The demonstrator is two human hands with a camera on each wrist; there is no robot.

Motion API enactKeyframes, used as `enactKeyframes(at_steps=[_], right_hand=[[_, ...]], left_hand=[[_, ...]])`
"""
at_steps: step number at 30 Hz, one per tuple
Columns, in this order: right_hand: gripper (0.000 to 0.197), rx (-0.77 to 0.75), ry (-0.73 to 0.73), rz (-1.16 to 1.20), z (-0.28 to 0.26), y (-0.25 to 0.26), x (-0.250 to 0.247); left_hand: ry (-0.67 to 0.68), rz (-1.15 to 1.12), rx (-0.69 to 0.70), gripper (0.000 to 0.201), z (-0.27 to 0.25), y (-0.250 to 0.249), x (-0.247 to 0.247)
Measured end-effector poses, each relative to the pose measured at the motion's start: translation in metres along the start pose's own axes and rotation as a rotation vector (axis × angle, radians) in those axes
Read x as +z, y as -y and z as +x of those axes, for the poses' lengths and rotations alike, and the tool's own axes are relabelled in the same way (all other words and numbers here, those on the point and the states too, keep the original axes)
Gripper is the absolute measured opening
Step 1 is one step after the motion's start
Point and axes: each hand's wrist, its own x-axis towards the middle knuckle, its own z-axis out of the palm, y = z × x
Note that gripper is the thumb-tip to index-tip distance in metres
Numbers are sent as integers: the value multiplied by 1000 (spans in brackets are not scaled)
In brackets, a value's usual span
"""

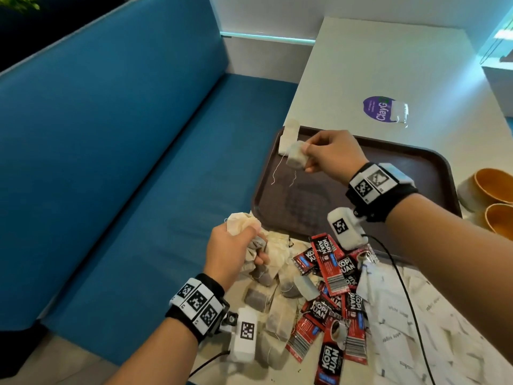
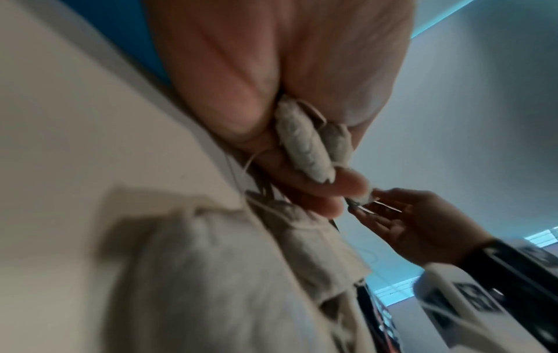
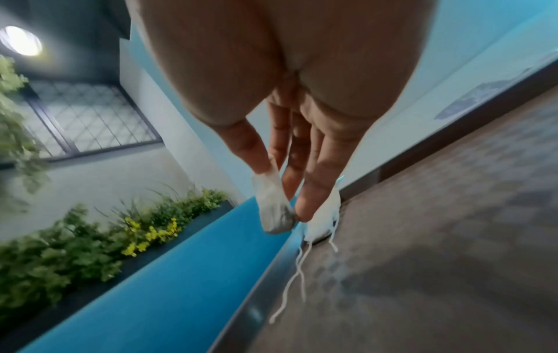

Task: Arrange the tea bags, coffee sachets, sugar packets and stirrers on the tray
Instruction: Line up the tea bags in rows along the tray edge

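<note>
**Brown tray, two hands full of tea bags**

Brown plastic, the tray [image 1: 416,168] lay on the white table [image 1: 388,65], and everything else sat in relation to it. Over its far left corner the right hand [image 1: 330,154] pinched one tea bag [image 1: 296,155] between thumb and fingers [image 3: 317,172], the string dangling toward the tray floor. Just beyond that, a second tea bag [image 1: 288,137] leaned against the tray's far left rim. At the tray's near left corner the left hand [image 1: 230,254] gripped a crumpled bunch of tea bags [image 1: 243,223], its fingers curled tight around them. Loose tea bags [image 1: 277,318] were heaped off the tray's near edge, red Kopi Juan coffee sachets [image 1: 330,273] beside them, and white sugar packets [image 1: 402,323] farther right. Orange bowls [image 1: 494,187] stood past the tray's right side.
</note>
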Motion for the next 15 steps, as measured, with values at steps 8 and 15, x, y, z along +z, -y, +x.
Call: enactKeyframes(at_steps=[8, 15], right_hand=[[8, 149, 274, 37, 39, -2, 26], [8, 165, 107, -70, 78, -18, 29]], left_hand=[[12, -11, 24, 27, -7, -4, 1], [4, 16, 54, 24, -1, 0, -2]])
